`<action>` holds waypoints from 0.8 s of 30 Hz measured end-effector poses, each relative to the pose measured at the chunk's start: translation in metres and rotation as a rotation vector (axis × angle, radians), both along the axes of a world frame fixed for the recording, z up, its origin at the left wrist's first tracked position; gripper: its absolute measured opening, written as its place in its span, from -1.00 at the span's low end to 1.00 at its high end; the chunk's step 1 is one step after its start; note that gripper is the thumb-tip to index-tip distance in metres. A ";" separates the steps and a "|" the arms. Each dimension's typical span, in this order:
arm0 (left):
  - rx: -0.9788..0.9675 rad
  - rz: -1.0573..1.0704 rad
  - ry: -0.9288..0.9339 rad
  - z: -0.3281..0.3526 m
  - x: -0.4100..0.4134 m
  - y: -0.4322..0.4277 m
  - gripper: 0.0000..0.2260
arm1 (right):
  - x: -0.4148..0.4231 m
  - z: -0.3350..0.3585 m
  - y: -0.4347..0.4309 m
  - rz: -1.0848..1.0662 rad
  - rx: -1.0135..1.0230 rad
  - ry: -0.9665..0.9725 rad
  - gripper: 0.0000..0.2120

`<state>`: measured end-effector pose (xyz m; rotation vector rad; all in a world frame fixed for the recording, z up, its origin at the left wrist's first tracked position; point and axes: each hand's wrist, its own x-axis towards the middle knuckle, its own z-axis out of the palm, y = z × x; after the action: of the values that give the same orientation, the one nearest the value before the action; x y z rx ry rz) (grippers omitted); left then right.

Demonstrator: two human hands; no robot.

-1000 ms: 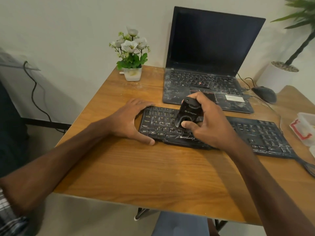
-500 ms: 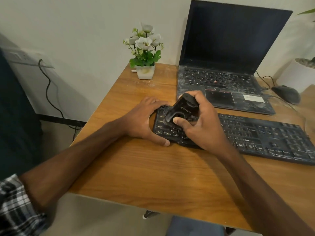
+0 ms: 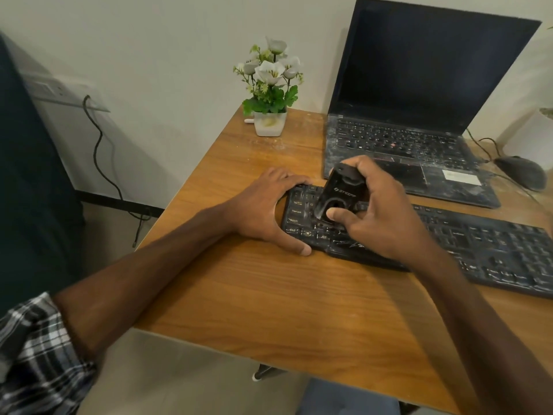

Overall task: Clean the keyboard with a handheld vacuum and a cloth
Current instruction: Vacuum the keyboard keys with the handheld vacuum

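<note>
The right hand (image 3: 386,217) grips a black handheld vacuum (image 3: 338,196), tilted with its mouth on the left-side keys of the dusty keyboard (image 3: 478,244). The left hand (image 3: 263,211) clasps the keyboard's left end, thumb at its front edge.

Over the last sec we slid the handheld vacuum (image 3: 339,194) w/ our right hand (image 3: 386,217) leftward along the keyboard (image 3: 478,244), from approx. the mid-left keys to the cols by Caps Lock & Shift. That closed the gap to our left hand (image 3: 263,211), whose fingertips ended up just beside the vacuum. We also turned our head left, so the laptop (image 3: 419,85) & mouse (image 3: 522,172) drifted twd the right edge of view, and more of our plaid sleeve (image 3: 36,348) showed.
</note>
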<state>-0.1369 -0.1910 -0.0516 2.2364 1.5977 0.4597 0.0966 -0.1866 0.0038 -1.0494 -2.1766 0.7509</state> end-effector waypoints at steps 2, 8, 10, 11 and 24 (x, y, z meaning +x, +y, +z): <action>0.008 -0.005 -0.008 -0.001 -0.001 0.000 0.20 | -0.008 -0.003 0.000 0.002 0.002 0.008 -0.47; 0.064 -0.036 -0.022 -0.003 0.000 0.004 0.05 | -0.040 -0.011 -0.007 0.022 0.103 0.027 -0.48; 0.074 -0.046 -0.029 -0.002 0.002 0.004 0.03 | -0.045 -0.014 -0.007 0.002 0.073 0.093 -0.49; 0.065 -0.044 -0.038 -0.001 0.002 0.002 0.02 | -0.043 -0.014 -0.005 -0.019 0.036 0.143 -0.48; 0.087 -0.054 -0.049 -0.001 -0.001 0.004 0.04 | -0.046 -0.012 -0.009 0.007 0.048 0.078 -0.49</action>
<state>-0.1379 -0.1871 -0.0526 2.3070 1.5160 0.5747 0.0506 -0.1954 -0.0081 -0.9731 -2.1226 0.7268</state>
